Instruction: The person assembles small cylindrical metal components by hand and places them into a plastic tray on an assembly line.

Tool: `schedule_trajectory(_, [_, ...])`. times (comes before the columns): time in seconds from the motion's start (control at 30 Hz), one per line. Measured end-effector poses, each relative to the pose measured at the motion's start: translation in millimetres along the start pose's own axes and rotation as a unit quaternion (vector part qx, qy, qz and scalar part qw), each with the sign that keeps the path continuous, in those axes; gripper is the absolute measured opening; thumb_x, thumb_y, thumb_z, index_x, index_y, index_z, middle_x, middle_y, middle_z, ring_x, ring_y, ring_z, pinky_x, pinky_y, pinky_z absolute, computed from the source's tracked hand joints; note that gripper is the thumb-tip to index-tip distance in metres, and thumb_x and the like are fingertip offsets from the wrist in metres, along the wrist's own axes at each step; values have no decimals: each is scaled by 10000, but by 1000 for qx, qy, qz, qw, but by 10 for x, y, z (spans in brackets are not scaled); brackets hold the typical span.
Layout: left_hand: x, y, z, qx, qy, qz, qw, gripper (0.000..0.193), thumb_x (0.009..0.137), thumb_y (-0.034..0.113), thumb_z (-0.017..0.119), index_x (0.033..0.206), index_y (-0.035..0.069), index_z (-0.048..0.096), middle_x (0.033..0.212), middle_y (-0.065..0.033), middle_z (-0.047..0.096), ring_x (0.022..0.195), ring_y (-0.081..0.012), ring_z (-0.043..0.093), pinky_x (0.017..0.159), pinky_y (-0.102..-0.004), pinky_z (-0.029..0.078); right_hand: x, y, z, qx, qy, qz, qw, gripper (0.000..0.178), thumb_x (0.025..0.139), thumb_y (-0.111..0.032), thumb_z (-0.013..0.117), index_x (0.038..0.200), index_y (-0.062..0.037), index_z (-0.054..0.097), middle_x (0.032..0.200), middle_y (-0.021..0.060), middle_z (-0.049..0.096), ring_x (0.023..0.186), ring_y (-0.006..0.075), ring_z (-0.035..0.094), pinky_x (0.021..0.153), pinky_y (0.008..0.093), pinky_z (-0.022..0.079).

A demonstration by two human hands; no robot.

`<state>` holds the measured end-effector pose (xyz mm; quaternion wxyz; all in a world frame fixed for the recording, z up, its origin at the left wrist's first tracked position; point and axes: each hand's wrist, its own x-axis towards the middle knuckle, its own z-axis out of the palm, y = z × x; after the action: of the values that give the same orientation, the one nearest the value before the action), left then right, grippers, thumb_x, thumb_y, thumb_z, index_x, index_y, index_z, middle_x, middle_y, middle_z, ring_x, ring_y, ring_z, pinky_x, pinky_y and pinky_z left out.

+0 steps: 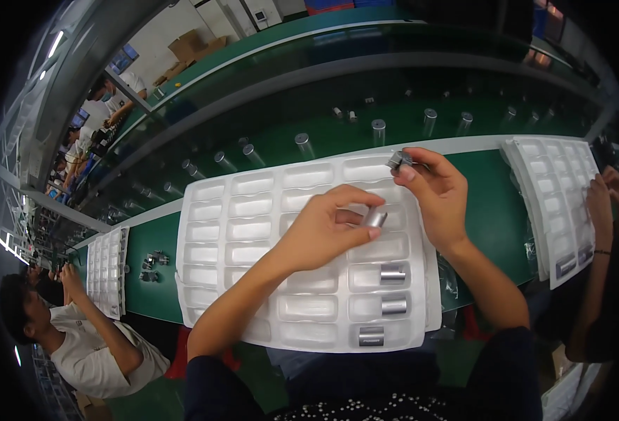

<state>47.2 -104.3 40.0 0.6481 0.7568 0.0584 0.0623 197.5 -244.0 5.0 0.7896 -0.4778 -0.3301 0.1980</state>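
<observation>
My left hand (330, 228) is over the middle of a white plastic tray (308, 281), its thumb and fingers pinching a short silver metal cylinder (375, 216). My right hand (439, 196) is at the tray's far right corner, with a small dark grey block-shaped part (398, 161) between thumb and fingertips; its exact kind is too small to make out. Below my left hand, one silver cylinder (393, 274) lies on its side in a right-column pocket. Another cylinder (394, 304) and a third one (371, 336) lie in the pockets nearer to me.
Beyond the tray, several silver cylinders (303, 144) stand upright on a green surface. Small dark parts (153, 261) lie on the green bench at left. A person (78, 337) works at another tray (106, 270) there. At right, a co-worker's hand (599, 203) touches a stacked tray (551, 196).
</observation>
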Motion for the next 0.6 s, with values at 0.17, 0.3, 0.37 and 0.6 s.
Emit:
schedule_trajectory(0.17, [65,16,-92,-317,62,-49,945,396,874,-22,623,1266,-7,565,1261,-148,571,1078,-286,634,895,-339,541,43,-33,-51,0,-9,-3,1000,352,832,53,695,1171,42,600,1115,112,613,1010,176,624,865,282,531])
schedule_trajectory(0.3, [66,-65,-133,-342,71,-46,936,401,889,5,630,1283,8,557,1261,-149,581,1062,-264,637,914,-340,524,37,-49,-12,-29,-55,-67,996,362,804,86,701,1153,45,614,1116,122,603,1005,192,630,884,300,543])
schedule_trajectory(0.37, [76,-39,-100,-298,113,-18,948,390,900,34,638,1282,24,562,1241,-145,601,1049,-234,637,923,-337,513,22,-49,-7,-43,-89,-70,993,372,782,107,706,1140,50,624,1114,130,595,1019,205,628,898,318,551])
schedule_trajectory(0.6, [99,-123,-71,-340,87,-1,936,267,900,43,657,1162,-6,641,1082,-122,671,987,-177,647,891,-311,539,-20,-44,31,-111,-107,-121,981,352,773,101,718,1113,60,641,1122,145,600,1004,210,637,888,318,552])
